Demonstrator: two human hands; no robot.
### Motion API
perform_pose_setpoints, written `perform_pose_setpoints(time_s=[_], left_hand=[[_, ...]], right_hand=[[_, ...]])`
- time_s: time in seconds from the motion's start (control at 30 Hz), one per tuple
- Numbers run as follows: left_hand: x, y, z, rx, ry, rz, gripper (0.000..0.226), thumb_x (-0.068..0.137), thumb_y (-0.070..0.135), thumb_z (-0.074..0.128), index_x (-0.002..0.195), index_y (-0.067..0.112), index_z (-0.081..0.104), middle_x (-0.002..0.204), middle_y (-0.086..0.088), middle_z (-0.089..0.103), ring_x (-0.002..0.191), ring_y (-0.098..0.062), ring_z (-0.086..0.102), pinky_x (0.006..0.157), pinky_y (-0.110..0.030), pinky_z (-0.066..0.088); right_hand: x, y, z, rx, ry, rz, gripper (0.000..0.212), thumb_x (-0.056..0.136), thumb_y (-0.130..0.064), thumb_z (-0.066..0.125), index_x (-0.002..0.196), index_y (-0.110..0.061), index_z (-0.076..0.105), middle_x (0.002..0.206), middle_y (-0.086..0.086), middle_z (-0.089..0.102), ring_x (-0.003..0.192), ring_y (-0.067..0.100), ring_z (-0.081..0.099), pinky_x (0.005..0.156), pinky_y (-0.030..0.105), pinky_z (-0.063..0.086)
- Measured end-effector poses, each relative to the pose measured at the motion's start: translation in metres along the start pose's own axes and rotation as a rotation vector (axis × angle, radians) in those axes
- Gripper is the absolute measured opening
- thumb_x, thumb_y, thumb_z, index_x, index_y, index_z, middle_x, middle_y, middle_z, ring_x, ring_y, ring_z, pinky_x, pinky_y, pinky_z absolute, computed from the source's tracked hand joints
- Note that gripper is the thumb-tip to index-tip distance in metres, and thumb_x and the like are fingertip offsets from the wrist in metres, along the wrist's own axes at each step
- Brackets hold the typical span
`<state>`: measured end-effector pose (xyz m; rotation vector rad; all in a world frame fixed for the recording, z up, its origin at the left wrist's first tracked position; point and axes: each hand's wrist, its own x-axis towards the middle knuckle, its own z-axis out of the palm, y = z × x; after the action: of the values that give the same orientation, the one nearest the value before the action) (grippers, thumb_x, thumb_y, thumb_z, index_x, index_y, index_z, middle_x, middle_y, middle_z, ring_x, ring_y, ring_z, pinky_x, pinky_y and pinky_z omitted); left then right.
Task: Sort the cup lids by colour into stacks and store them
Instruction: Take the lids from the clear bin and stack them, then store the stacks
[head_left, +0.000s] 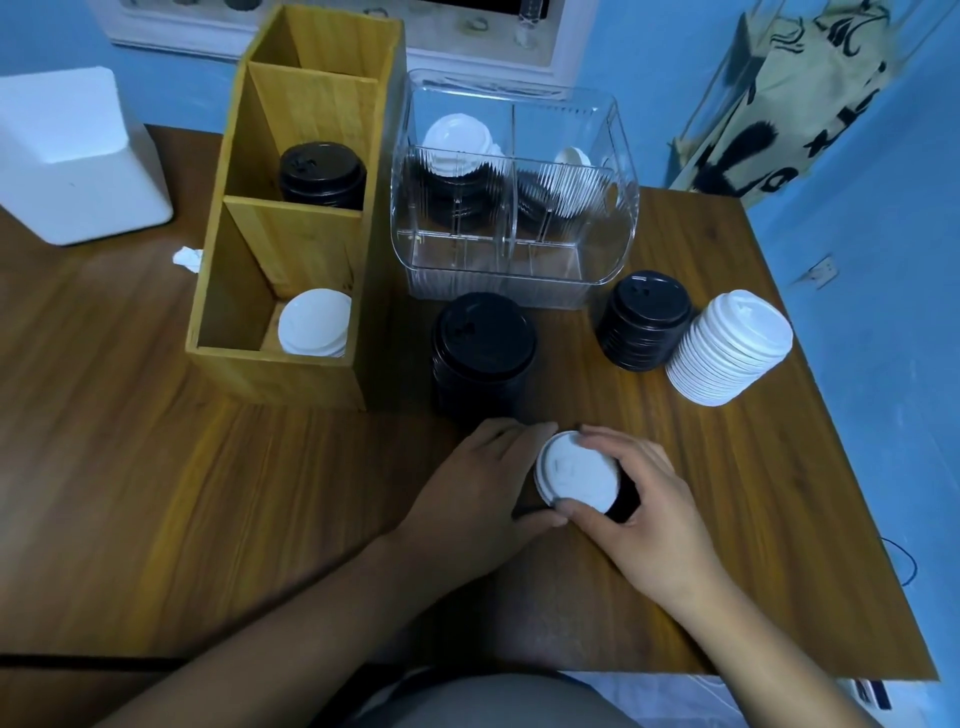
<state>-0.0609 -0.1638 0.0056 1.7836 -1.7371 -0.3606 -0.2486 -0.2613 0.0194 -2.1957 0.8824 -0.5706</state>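
A white lid (576, 474) sits on top of a short pile with black lids (623, 499) beneath it, near the table's front. My right hand (639, 499) curls round this pile from the right, thumb and fingers on the white lid's rim. My left hand (478, 488) holds the pile's left side. Behind them stands a tall black lid stack (480, 348). A second black stack (644, 319) and a leaning white stack (727, 348) stand at the right. The wooden box (291, 249) holds black lids (322, 174) and white lids (314, 322).
A clear plastic bin (514, 208) behind the stacks holds mixed black and white lids. A white foam block (72, 156) sits at the far left, with a crumpled scrap of paper (188, 257) beside the wooden box. The table's edge runs along the right, by a blue wall.
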Motion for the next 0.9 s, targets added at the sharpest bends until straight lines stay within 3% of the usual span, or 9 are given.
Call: perform_pose_setpoints(time_s=[0.3,0.47,0.57,0.67,0.77,0.83,0.9], left_hand=[[0.002,-0.005,0.005,0.018,-0.021,0.032,0.078,0.086,0.06,0.066,0.144,0.012,0.046,0.131,-0.004,0.06,0.124,-0.018,0.049,0.102,-0.04,0.046],[-0.003,0.0,0.004,0.054,-0.01,0.037,0.073,0.094,0.052,0.059,0.152,0.013,0.036,0.14,-0.005,0.054,0.13,-0.018,0.046,0.11,-0.034,0.04],[-0.005,0.001,-0.001,0.017,-0.03,0.034,0.068,0.096,0.042,0.061,0.153,0.016,0.036,0.148,0.0,0.048,0.137,-0.013,0.04,0.115,-0.031,0.036],[-0.012,-0.003,-0.02,-0.003,0.017,-0.012,0.048,0.093,0.04,0.066,0.136,0.024,0.053,0.13,0.009,0.056,0.121,-0.003,0.047,0.101,-0.02,0.042],[-0.025,-0.014,-0.04,0.042,0.147,-0.126,0.031,0.085,0.04,0.074,0.108,0.027,0.058,0.101,0.012,0.054,0.092,-0.001,0.049,0.077,-0.015,0.044],[-0.031,-0.022,-0.046,0.055,0.223,-0.262,0.04,0.079,0.042,0.079,0.103,0.03,0.049,0.097,0.014,0.047,0.085,-0.001,0.049,0.068,-0.013,0.041],[-0.029,-0.026,-0.047,0.031,0.274,-0.365,0.057,0.074,0.042,0.085,0.108,0.032,0.042,0.102,0.012,0.045,0.088,0.0,0.05,0.067,-0.01,0.041]], right_hand=[[-0.006,0.005,0.0,0.014,0.0,-0.087,0.041,0.078,-0.03,0.083,0.109,-0.022,0.057,0.139,-0.018,0.052,0.135,0.015,0.047,0.105,0.026,0.043],[-0.005,0.002,0.004,-0.09,0.026,-0.062,0.043,0.08,-0.039,0.08,0.114,-0.023,0.058,0.137,-0.017,0.053,0.132,0.008,0.046,0.103,0.017,0.04],[0.0,0.0,0.008,-0.241,0.047,-0.053,0.048,0.083,-0.049,0.073,0.119,-0.021,0.06,0.135,-0.007,0.053,0.124,0.012,0.044,0.098,0.023,0.041],[0.005,-0.003,0.006,-0.265,0.027,-0.032,0.052,0.084,-0.057,0.067,0.121,-0.021,0.061,0.137,-0.005,0.052,0.125,0.014,0.042,0.1,0.025,0.039],[0.014,-0.01,-0.009,-0.238,0.028,-0.068,0.045,0.091,-0.059,0.062,0.118,-0.024,0.065,0.136,-0.01,0.051,0.129,0.011,0.042,0.103,0.014,0.033],[0.031,-0.016,-0.023,-0.236,0.042,-0.108,0.034,0.096,-0.05,0.059,0.117,-0.024,0.066,0.134,-0.011,0.053,0.128,0.01,0.046,0.105,0.017,0.035],[0.058,-0.025,-0.036,-0.251,0.052,-0.164,0.025,0.097,-0.037,0.061,0.116,-0.022,0.068,0.13,-0.009,0.058,0.124,0.012,0.052,0.103,0.031,0.045]])
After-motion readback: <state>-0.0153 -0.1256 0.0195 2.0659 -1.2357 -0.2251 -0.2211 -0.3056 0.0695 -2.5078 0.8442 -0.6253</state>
